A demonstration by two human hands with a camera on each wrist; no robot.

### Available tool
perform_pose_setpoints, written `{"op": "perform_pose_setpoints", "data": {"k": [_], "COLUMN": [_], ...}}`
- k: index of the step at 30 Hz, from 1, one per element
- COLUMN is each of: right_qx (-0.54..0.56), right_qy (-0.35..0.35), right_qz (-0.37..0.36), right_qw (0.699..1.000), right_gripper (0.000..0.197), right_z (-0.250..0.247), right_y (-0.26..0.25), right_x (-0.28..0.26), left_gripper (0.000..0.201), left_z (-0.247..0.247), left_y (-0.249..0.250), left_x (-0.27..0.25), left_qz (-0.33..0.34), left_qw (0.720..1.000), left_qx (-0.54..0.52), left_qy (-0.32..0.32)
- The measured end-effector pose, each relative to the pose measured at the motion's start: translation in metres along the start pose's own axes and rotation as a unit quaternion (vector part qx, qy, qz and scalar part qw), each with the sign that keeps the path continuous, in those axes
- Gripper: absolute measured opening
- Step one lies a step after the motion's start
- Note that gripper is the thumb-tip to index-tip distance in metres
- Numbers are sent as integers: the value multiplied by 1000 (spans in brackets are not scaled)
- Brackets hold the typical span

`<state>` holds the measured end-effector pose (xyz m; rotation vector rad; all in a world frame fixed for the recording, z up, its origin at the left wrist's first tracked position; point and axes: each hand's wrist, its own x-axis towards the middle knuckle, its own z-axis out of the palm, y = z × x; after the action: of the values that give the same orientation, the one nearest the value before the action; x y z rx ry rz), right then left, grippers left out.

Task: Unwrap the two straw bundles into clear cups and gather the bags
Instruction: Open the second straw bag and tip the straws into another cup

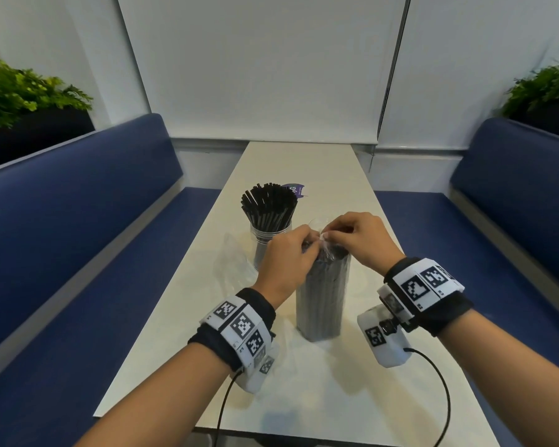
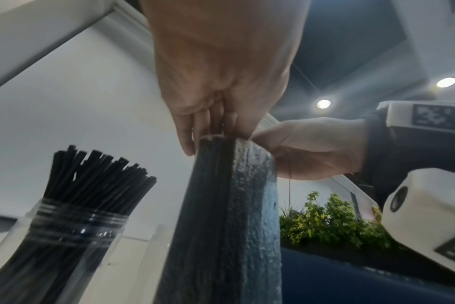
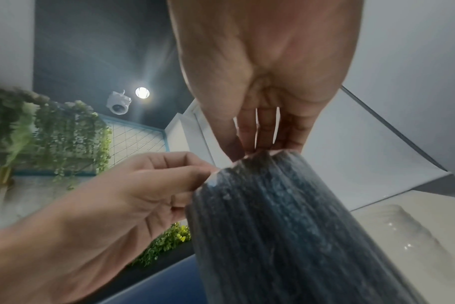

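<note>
The long, pale, smooth surface [image 1: 304, 162] is running away toward 12 o'clock between two blue padded benches [image 1: 78, 201]. Near the middle of it a wrapped straw bundle [image 1: 323, 298] is standing upright, its long axis vertical, a tall dark cylinder ribbed under crinkly clear film. At about 10 o'clock from the bundle, close beside it, a clear cup [image 1: 265, 243] with a ridged rim is holding loose black straws [image 1: 268, 204], which are fanning out upward. A flat, see-through empty bag [image 1: 236, 262] is lying at 9 o'clock from the bundle, beside the cup. The left hand [image 1: 288, 262] is curling over the bundle's top from 9 o'clock, pinching the film there. The right hand [image 1: 359, 240] is meeting it from 3 o'clock, fingertips [image 1: 328, 234] pinching the gathered film at the top. A small purple label [image 1: 294, 190] is peeking out behind the straws at 12 o'clock.
</note>
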<state>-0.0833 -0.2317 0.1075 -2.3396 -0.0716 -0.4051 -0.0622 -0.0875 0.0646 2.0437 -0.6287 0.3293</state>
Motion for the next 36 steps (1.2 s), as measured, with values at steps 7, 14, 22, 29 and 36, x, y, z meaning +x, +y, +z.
{"op": "perform_pose_setpoints", "data": {"k": [7,14,22,29,36], "right_qx": [-72,-109,-169,-162,-138], "right_qy": [-8,-39,-43,-26,-15], "right_qz": [47,2,-43,-37,25], "right_qw": [996,993,984,986,990], "right_gripper": [19,21,18,16,20], "right_z": [-18,-7,-6,-4,-6], "right_y": [10,-6,-1,-1,6], "right_x": [10,10,12,15,17], "left_gripper": [18,17,17,18,10], "left_z": [-12,-8,-7,-2,-1], "left_y": [0,7,10,13,8], "left_x": [-1,7,18,18,19], "left_qz": [-19,5,25,52,59], "left_qw": [992,1000,996,990,991], "left_qx": [-122,-24,78,121,-11], "left_qy": [22,-8,-46,-58,-119]}}
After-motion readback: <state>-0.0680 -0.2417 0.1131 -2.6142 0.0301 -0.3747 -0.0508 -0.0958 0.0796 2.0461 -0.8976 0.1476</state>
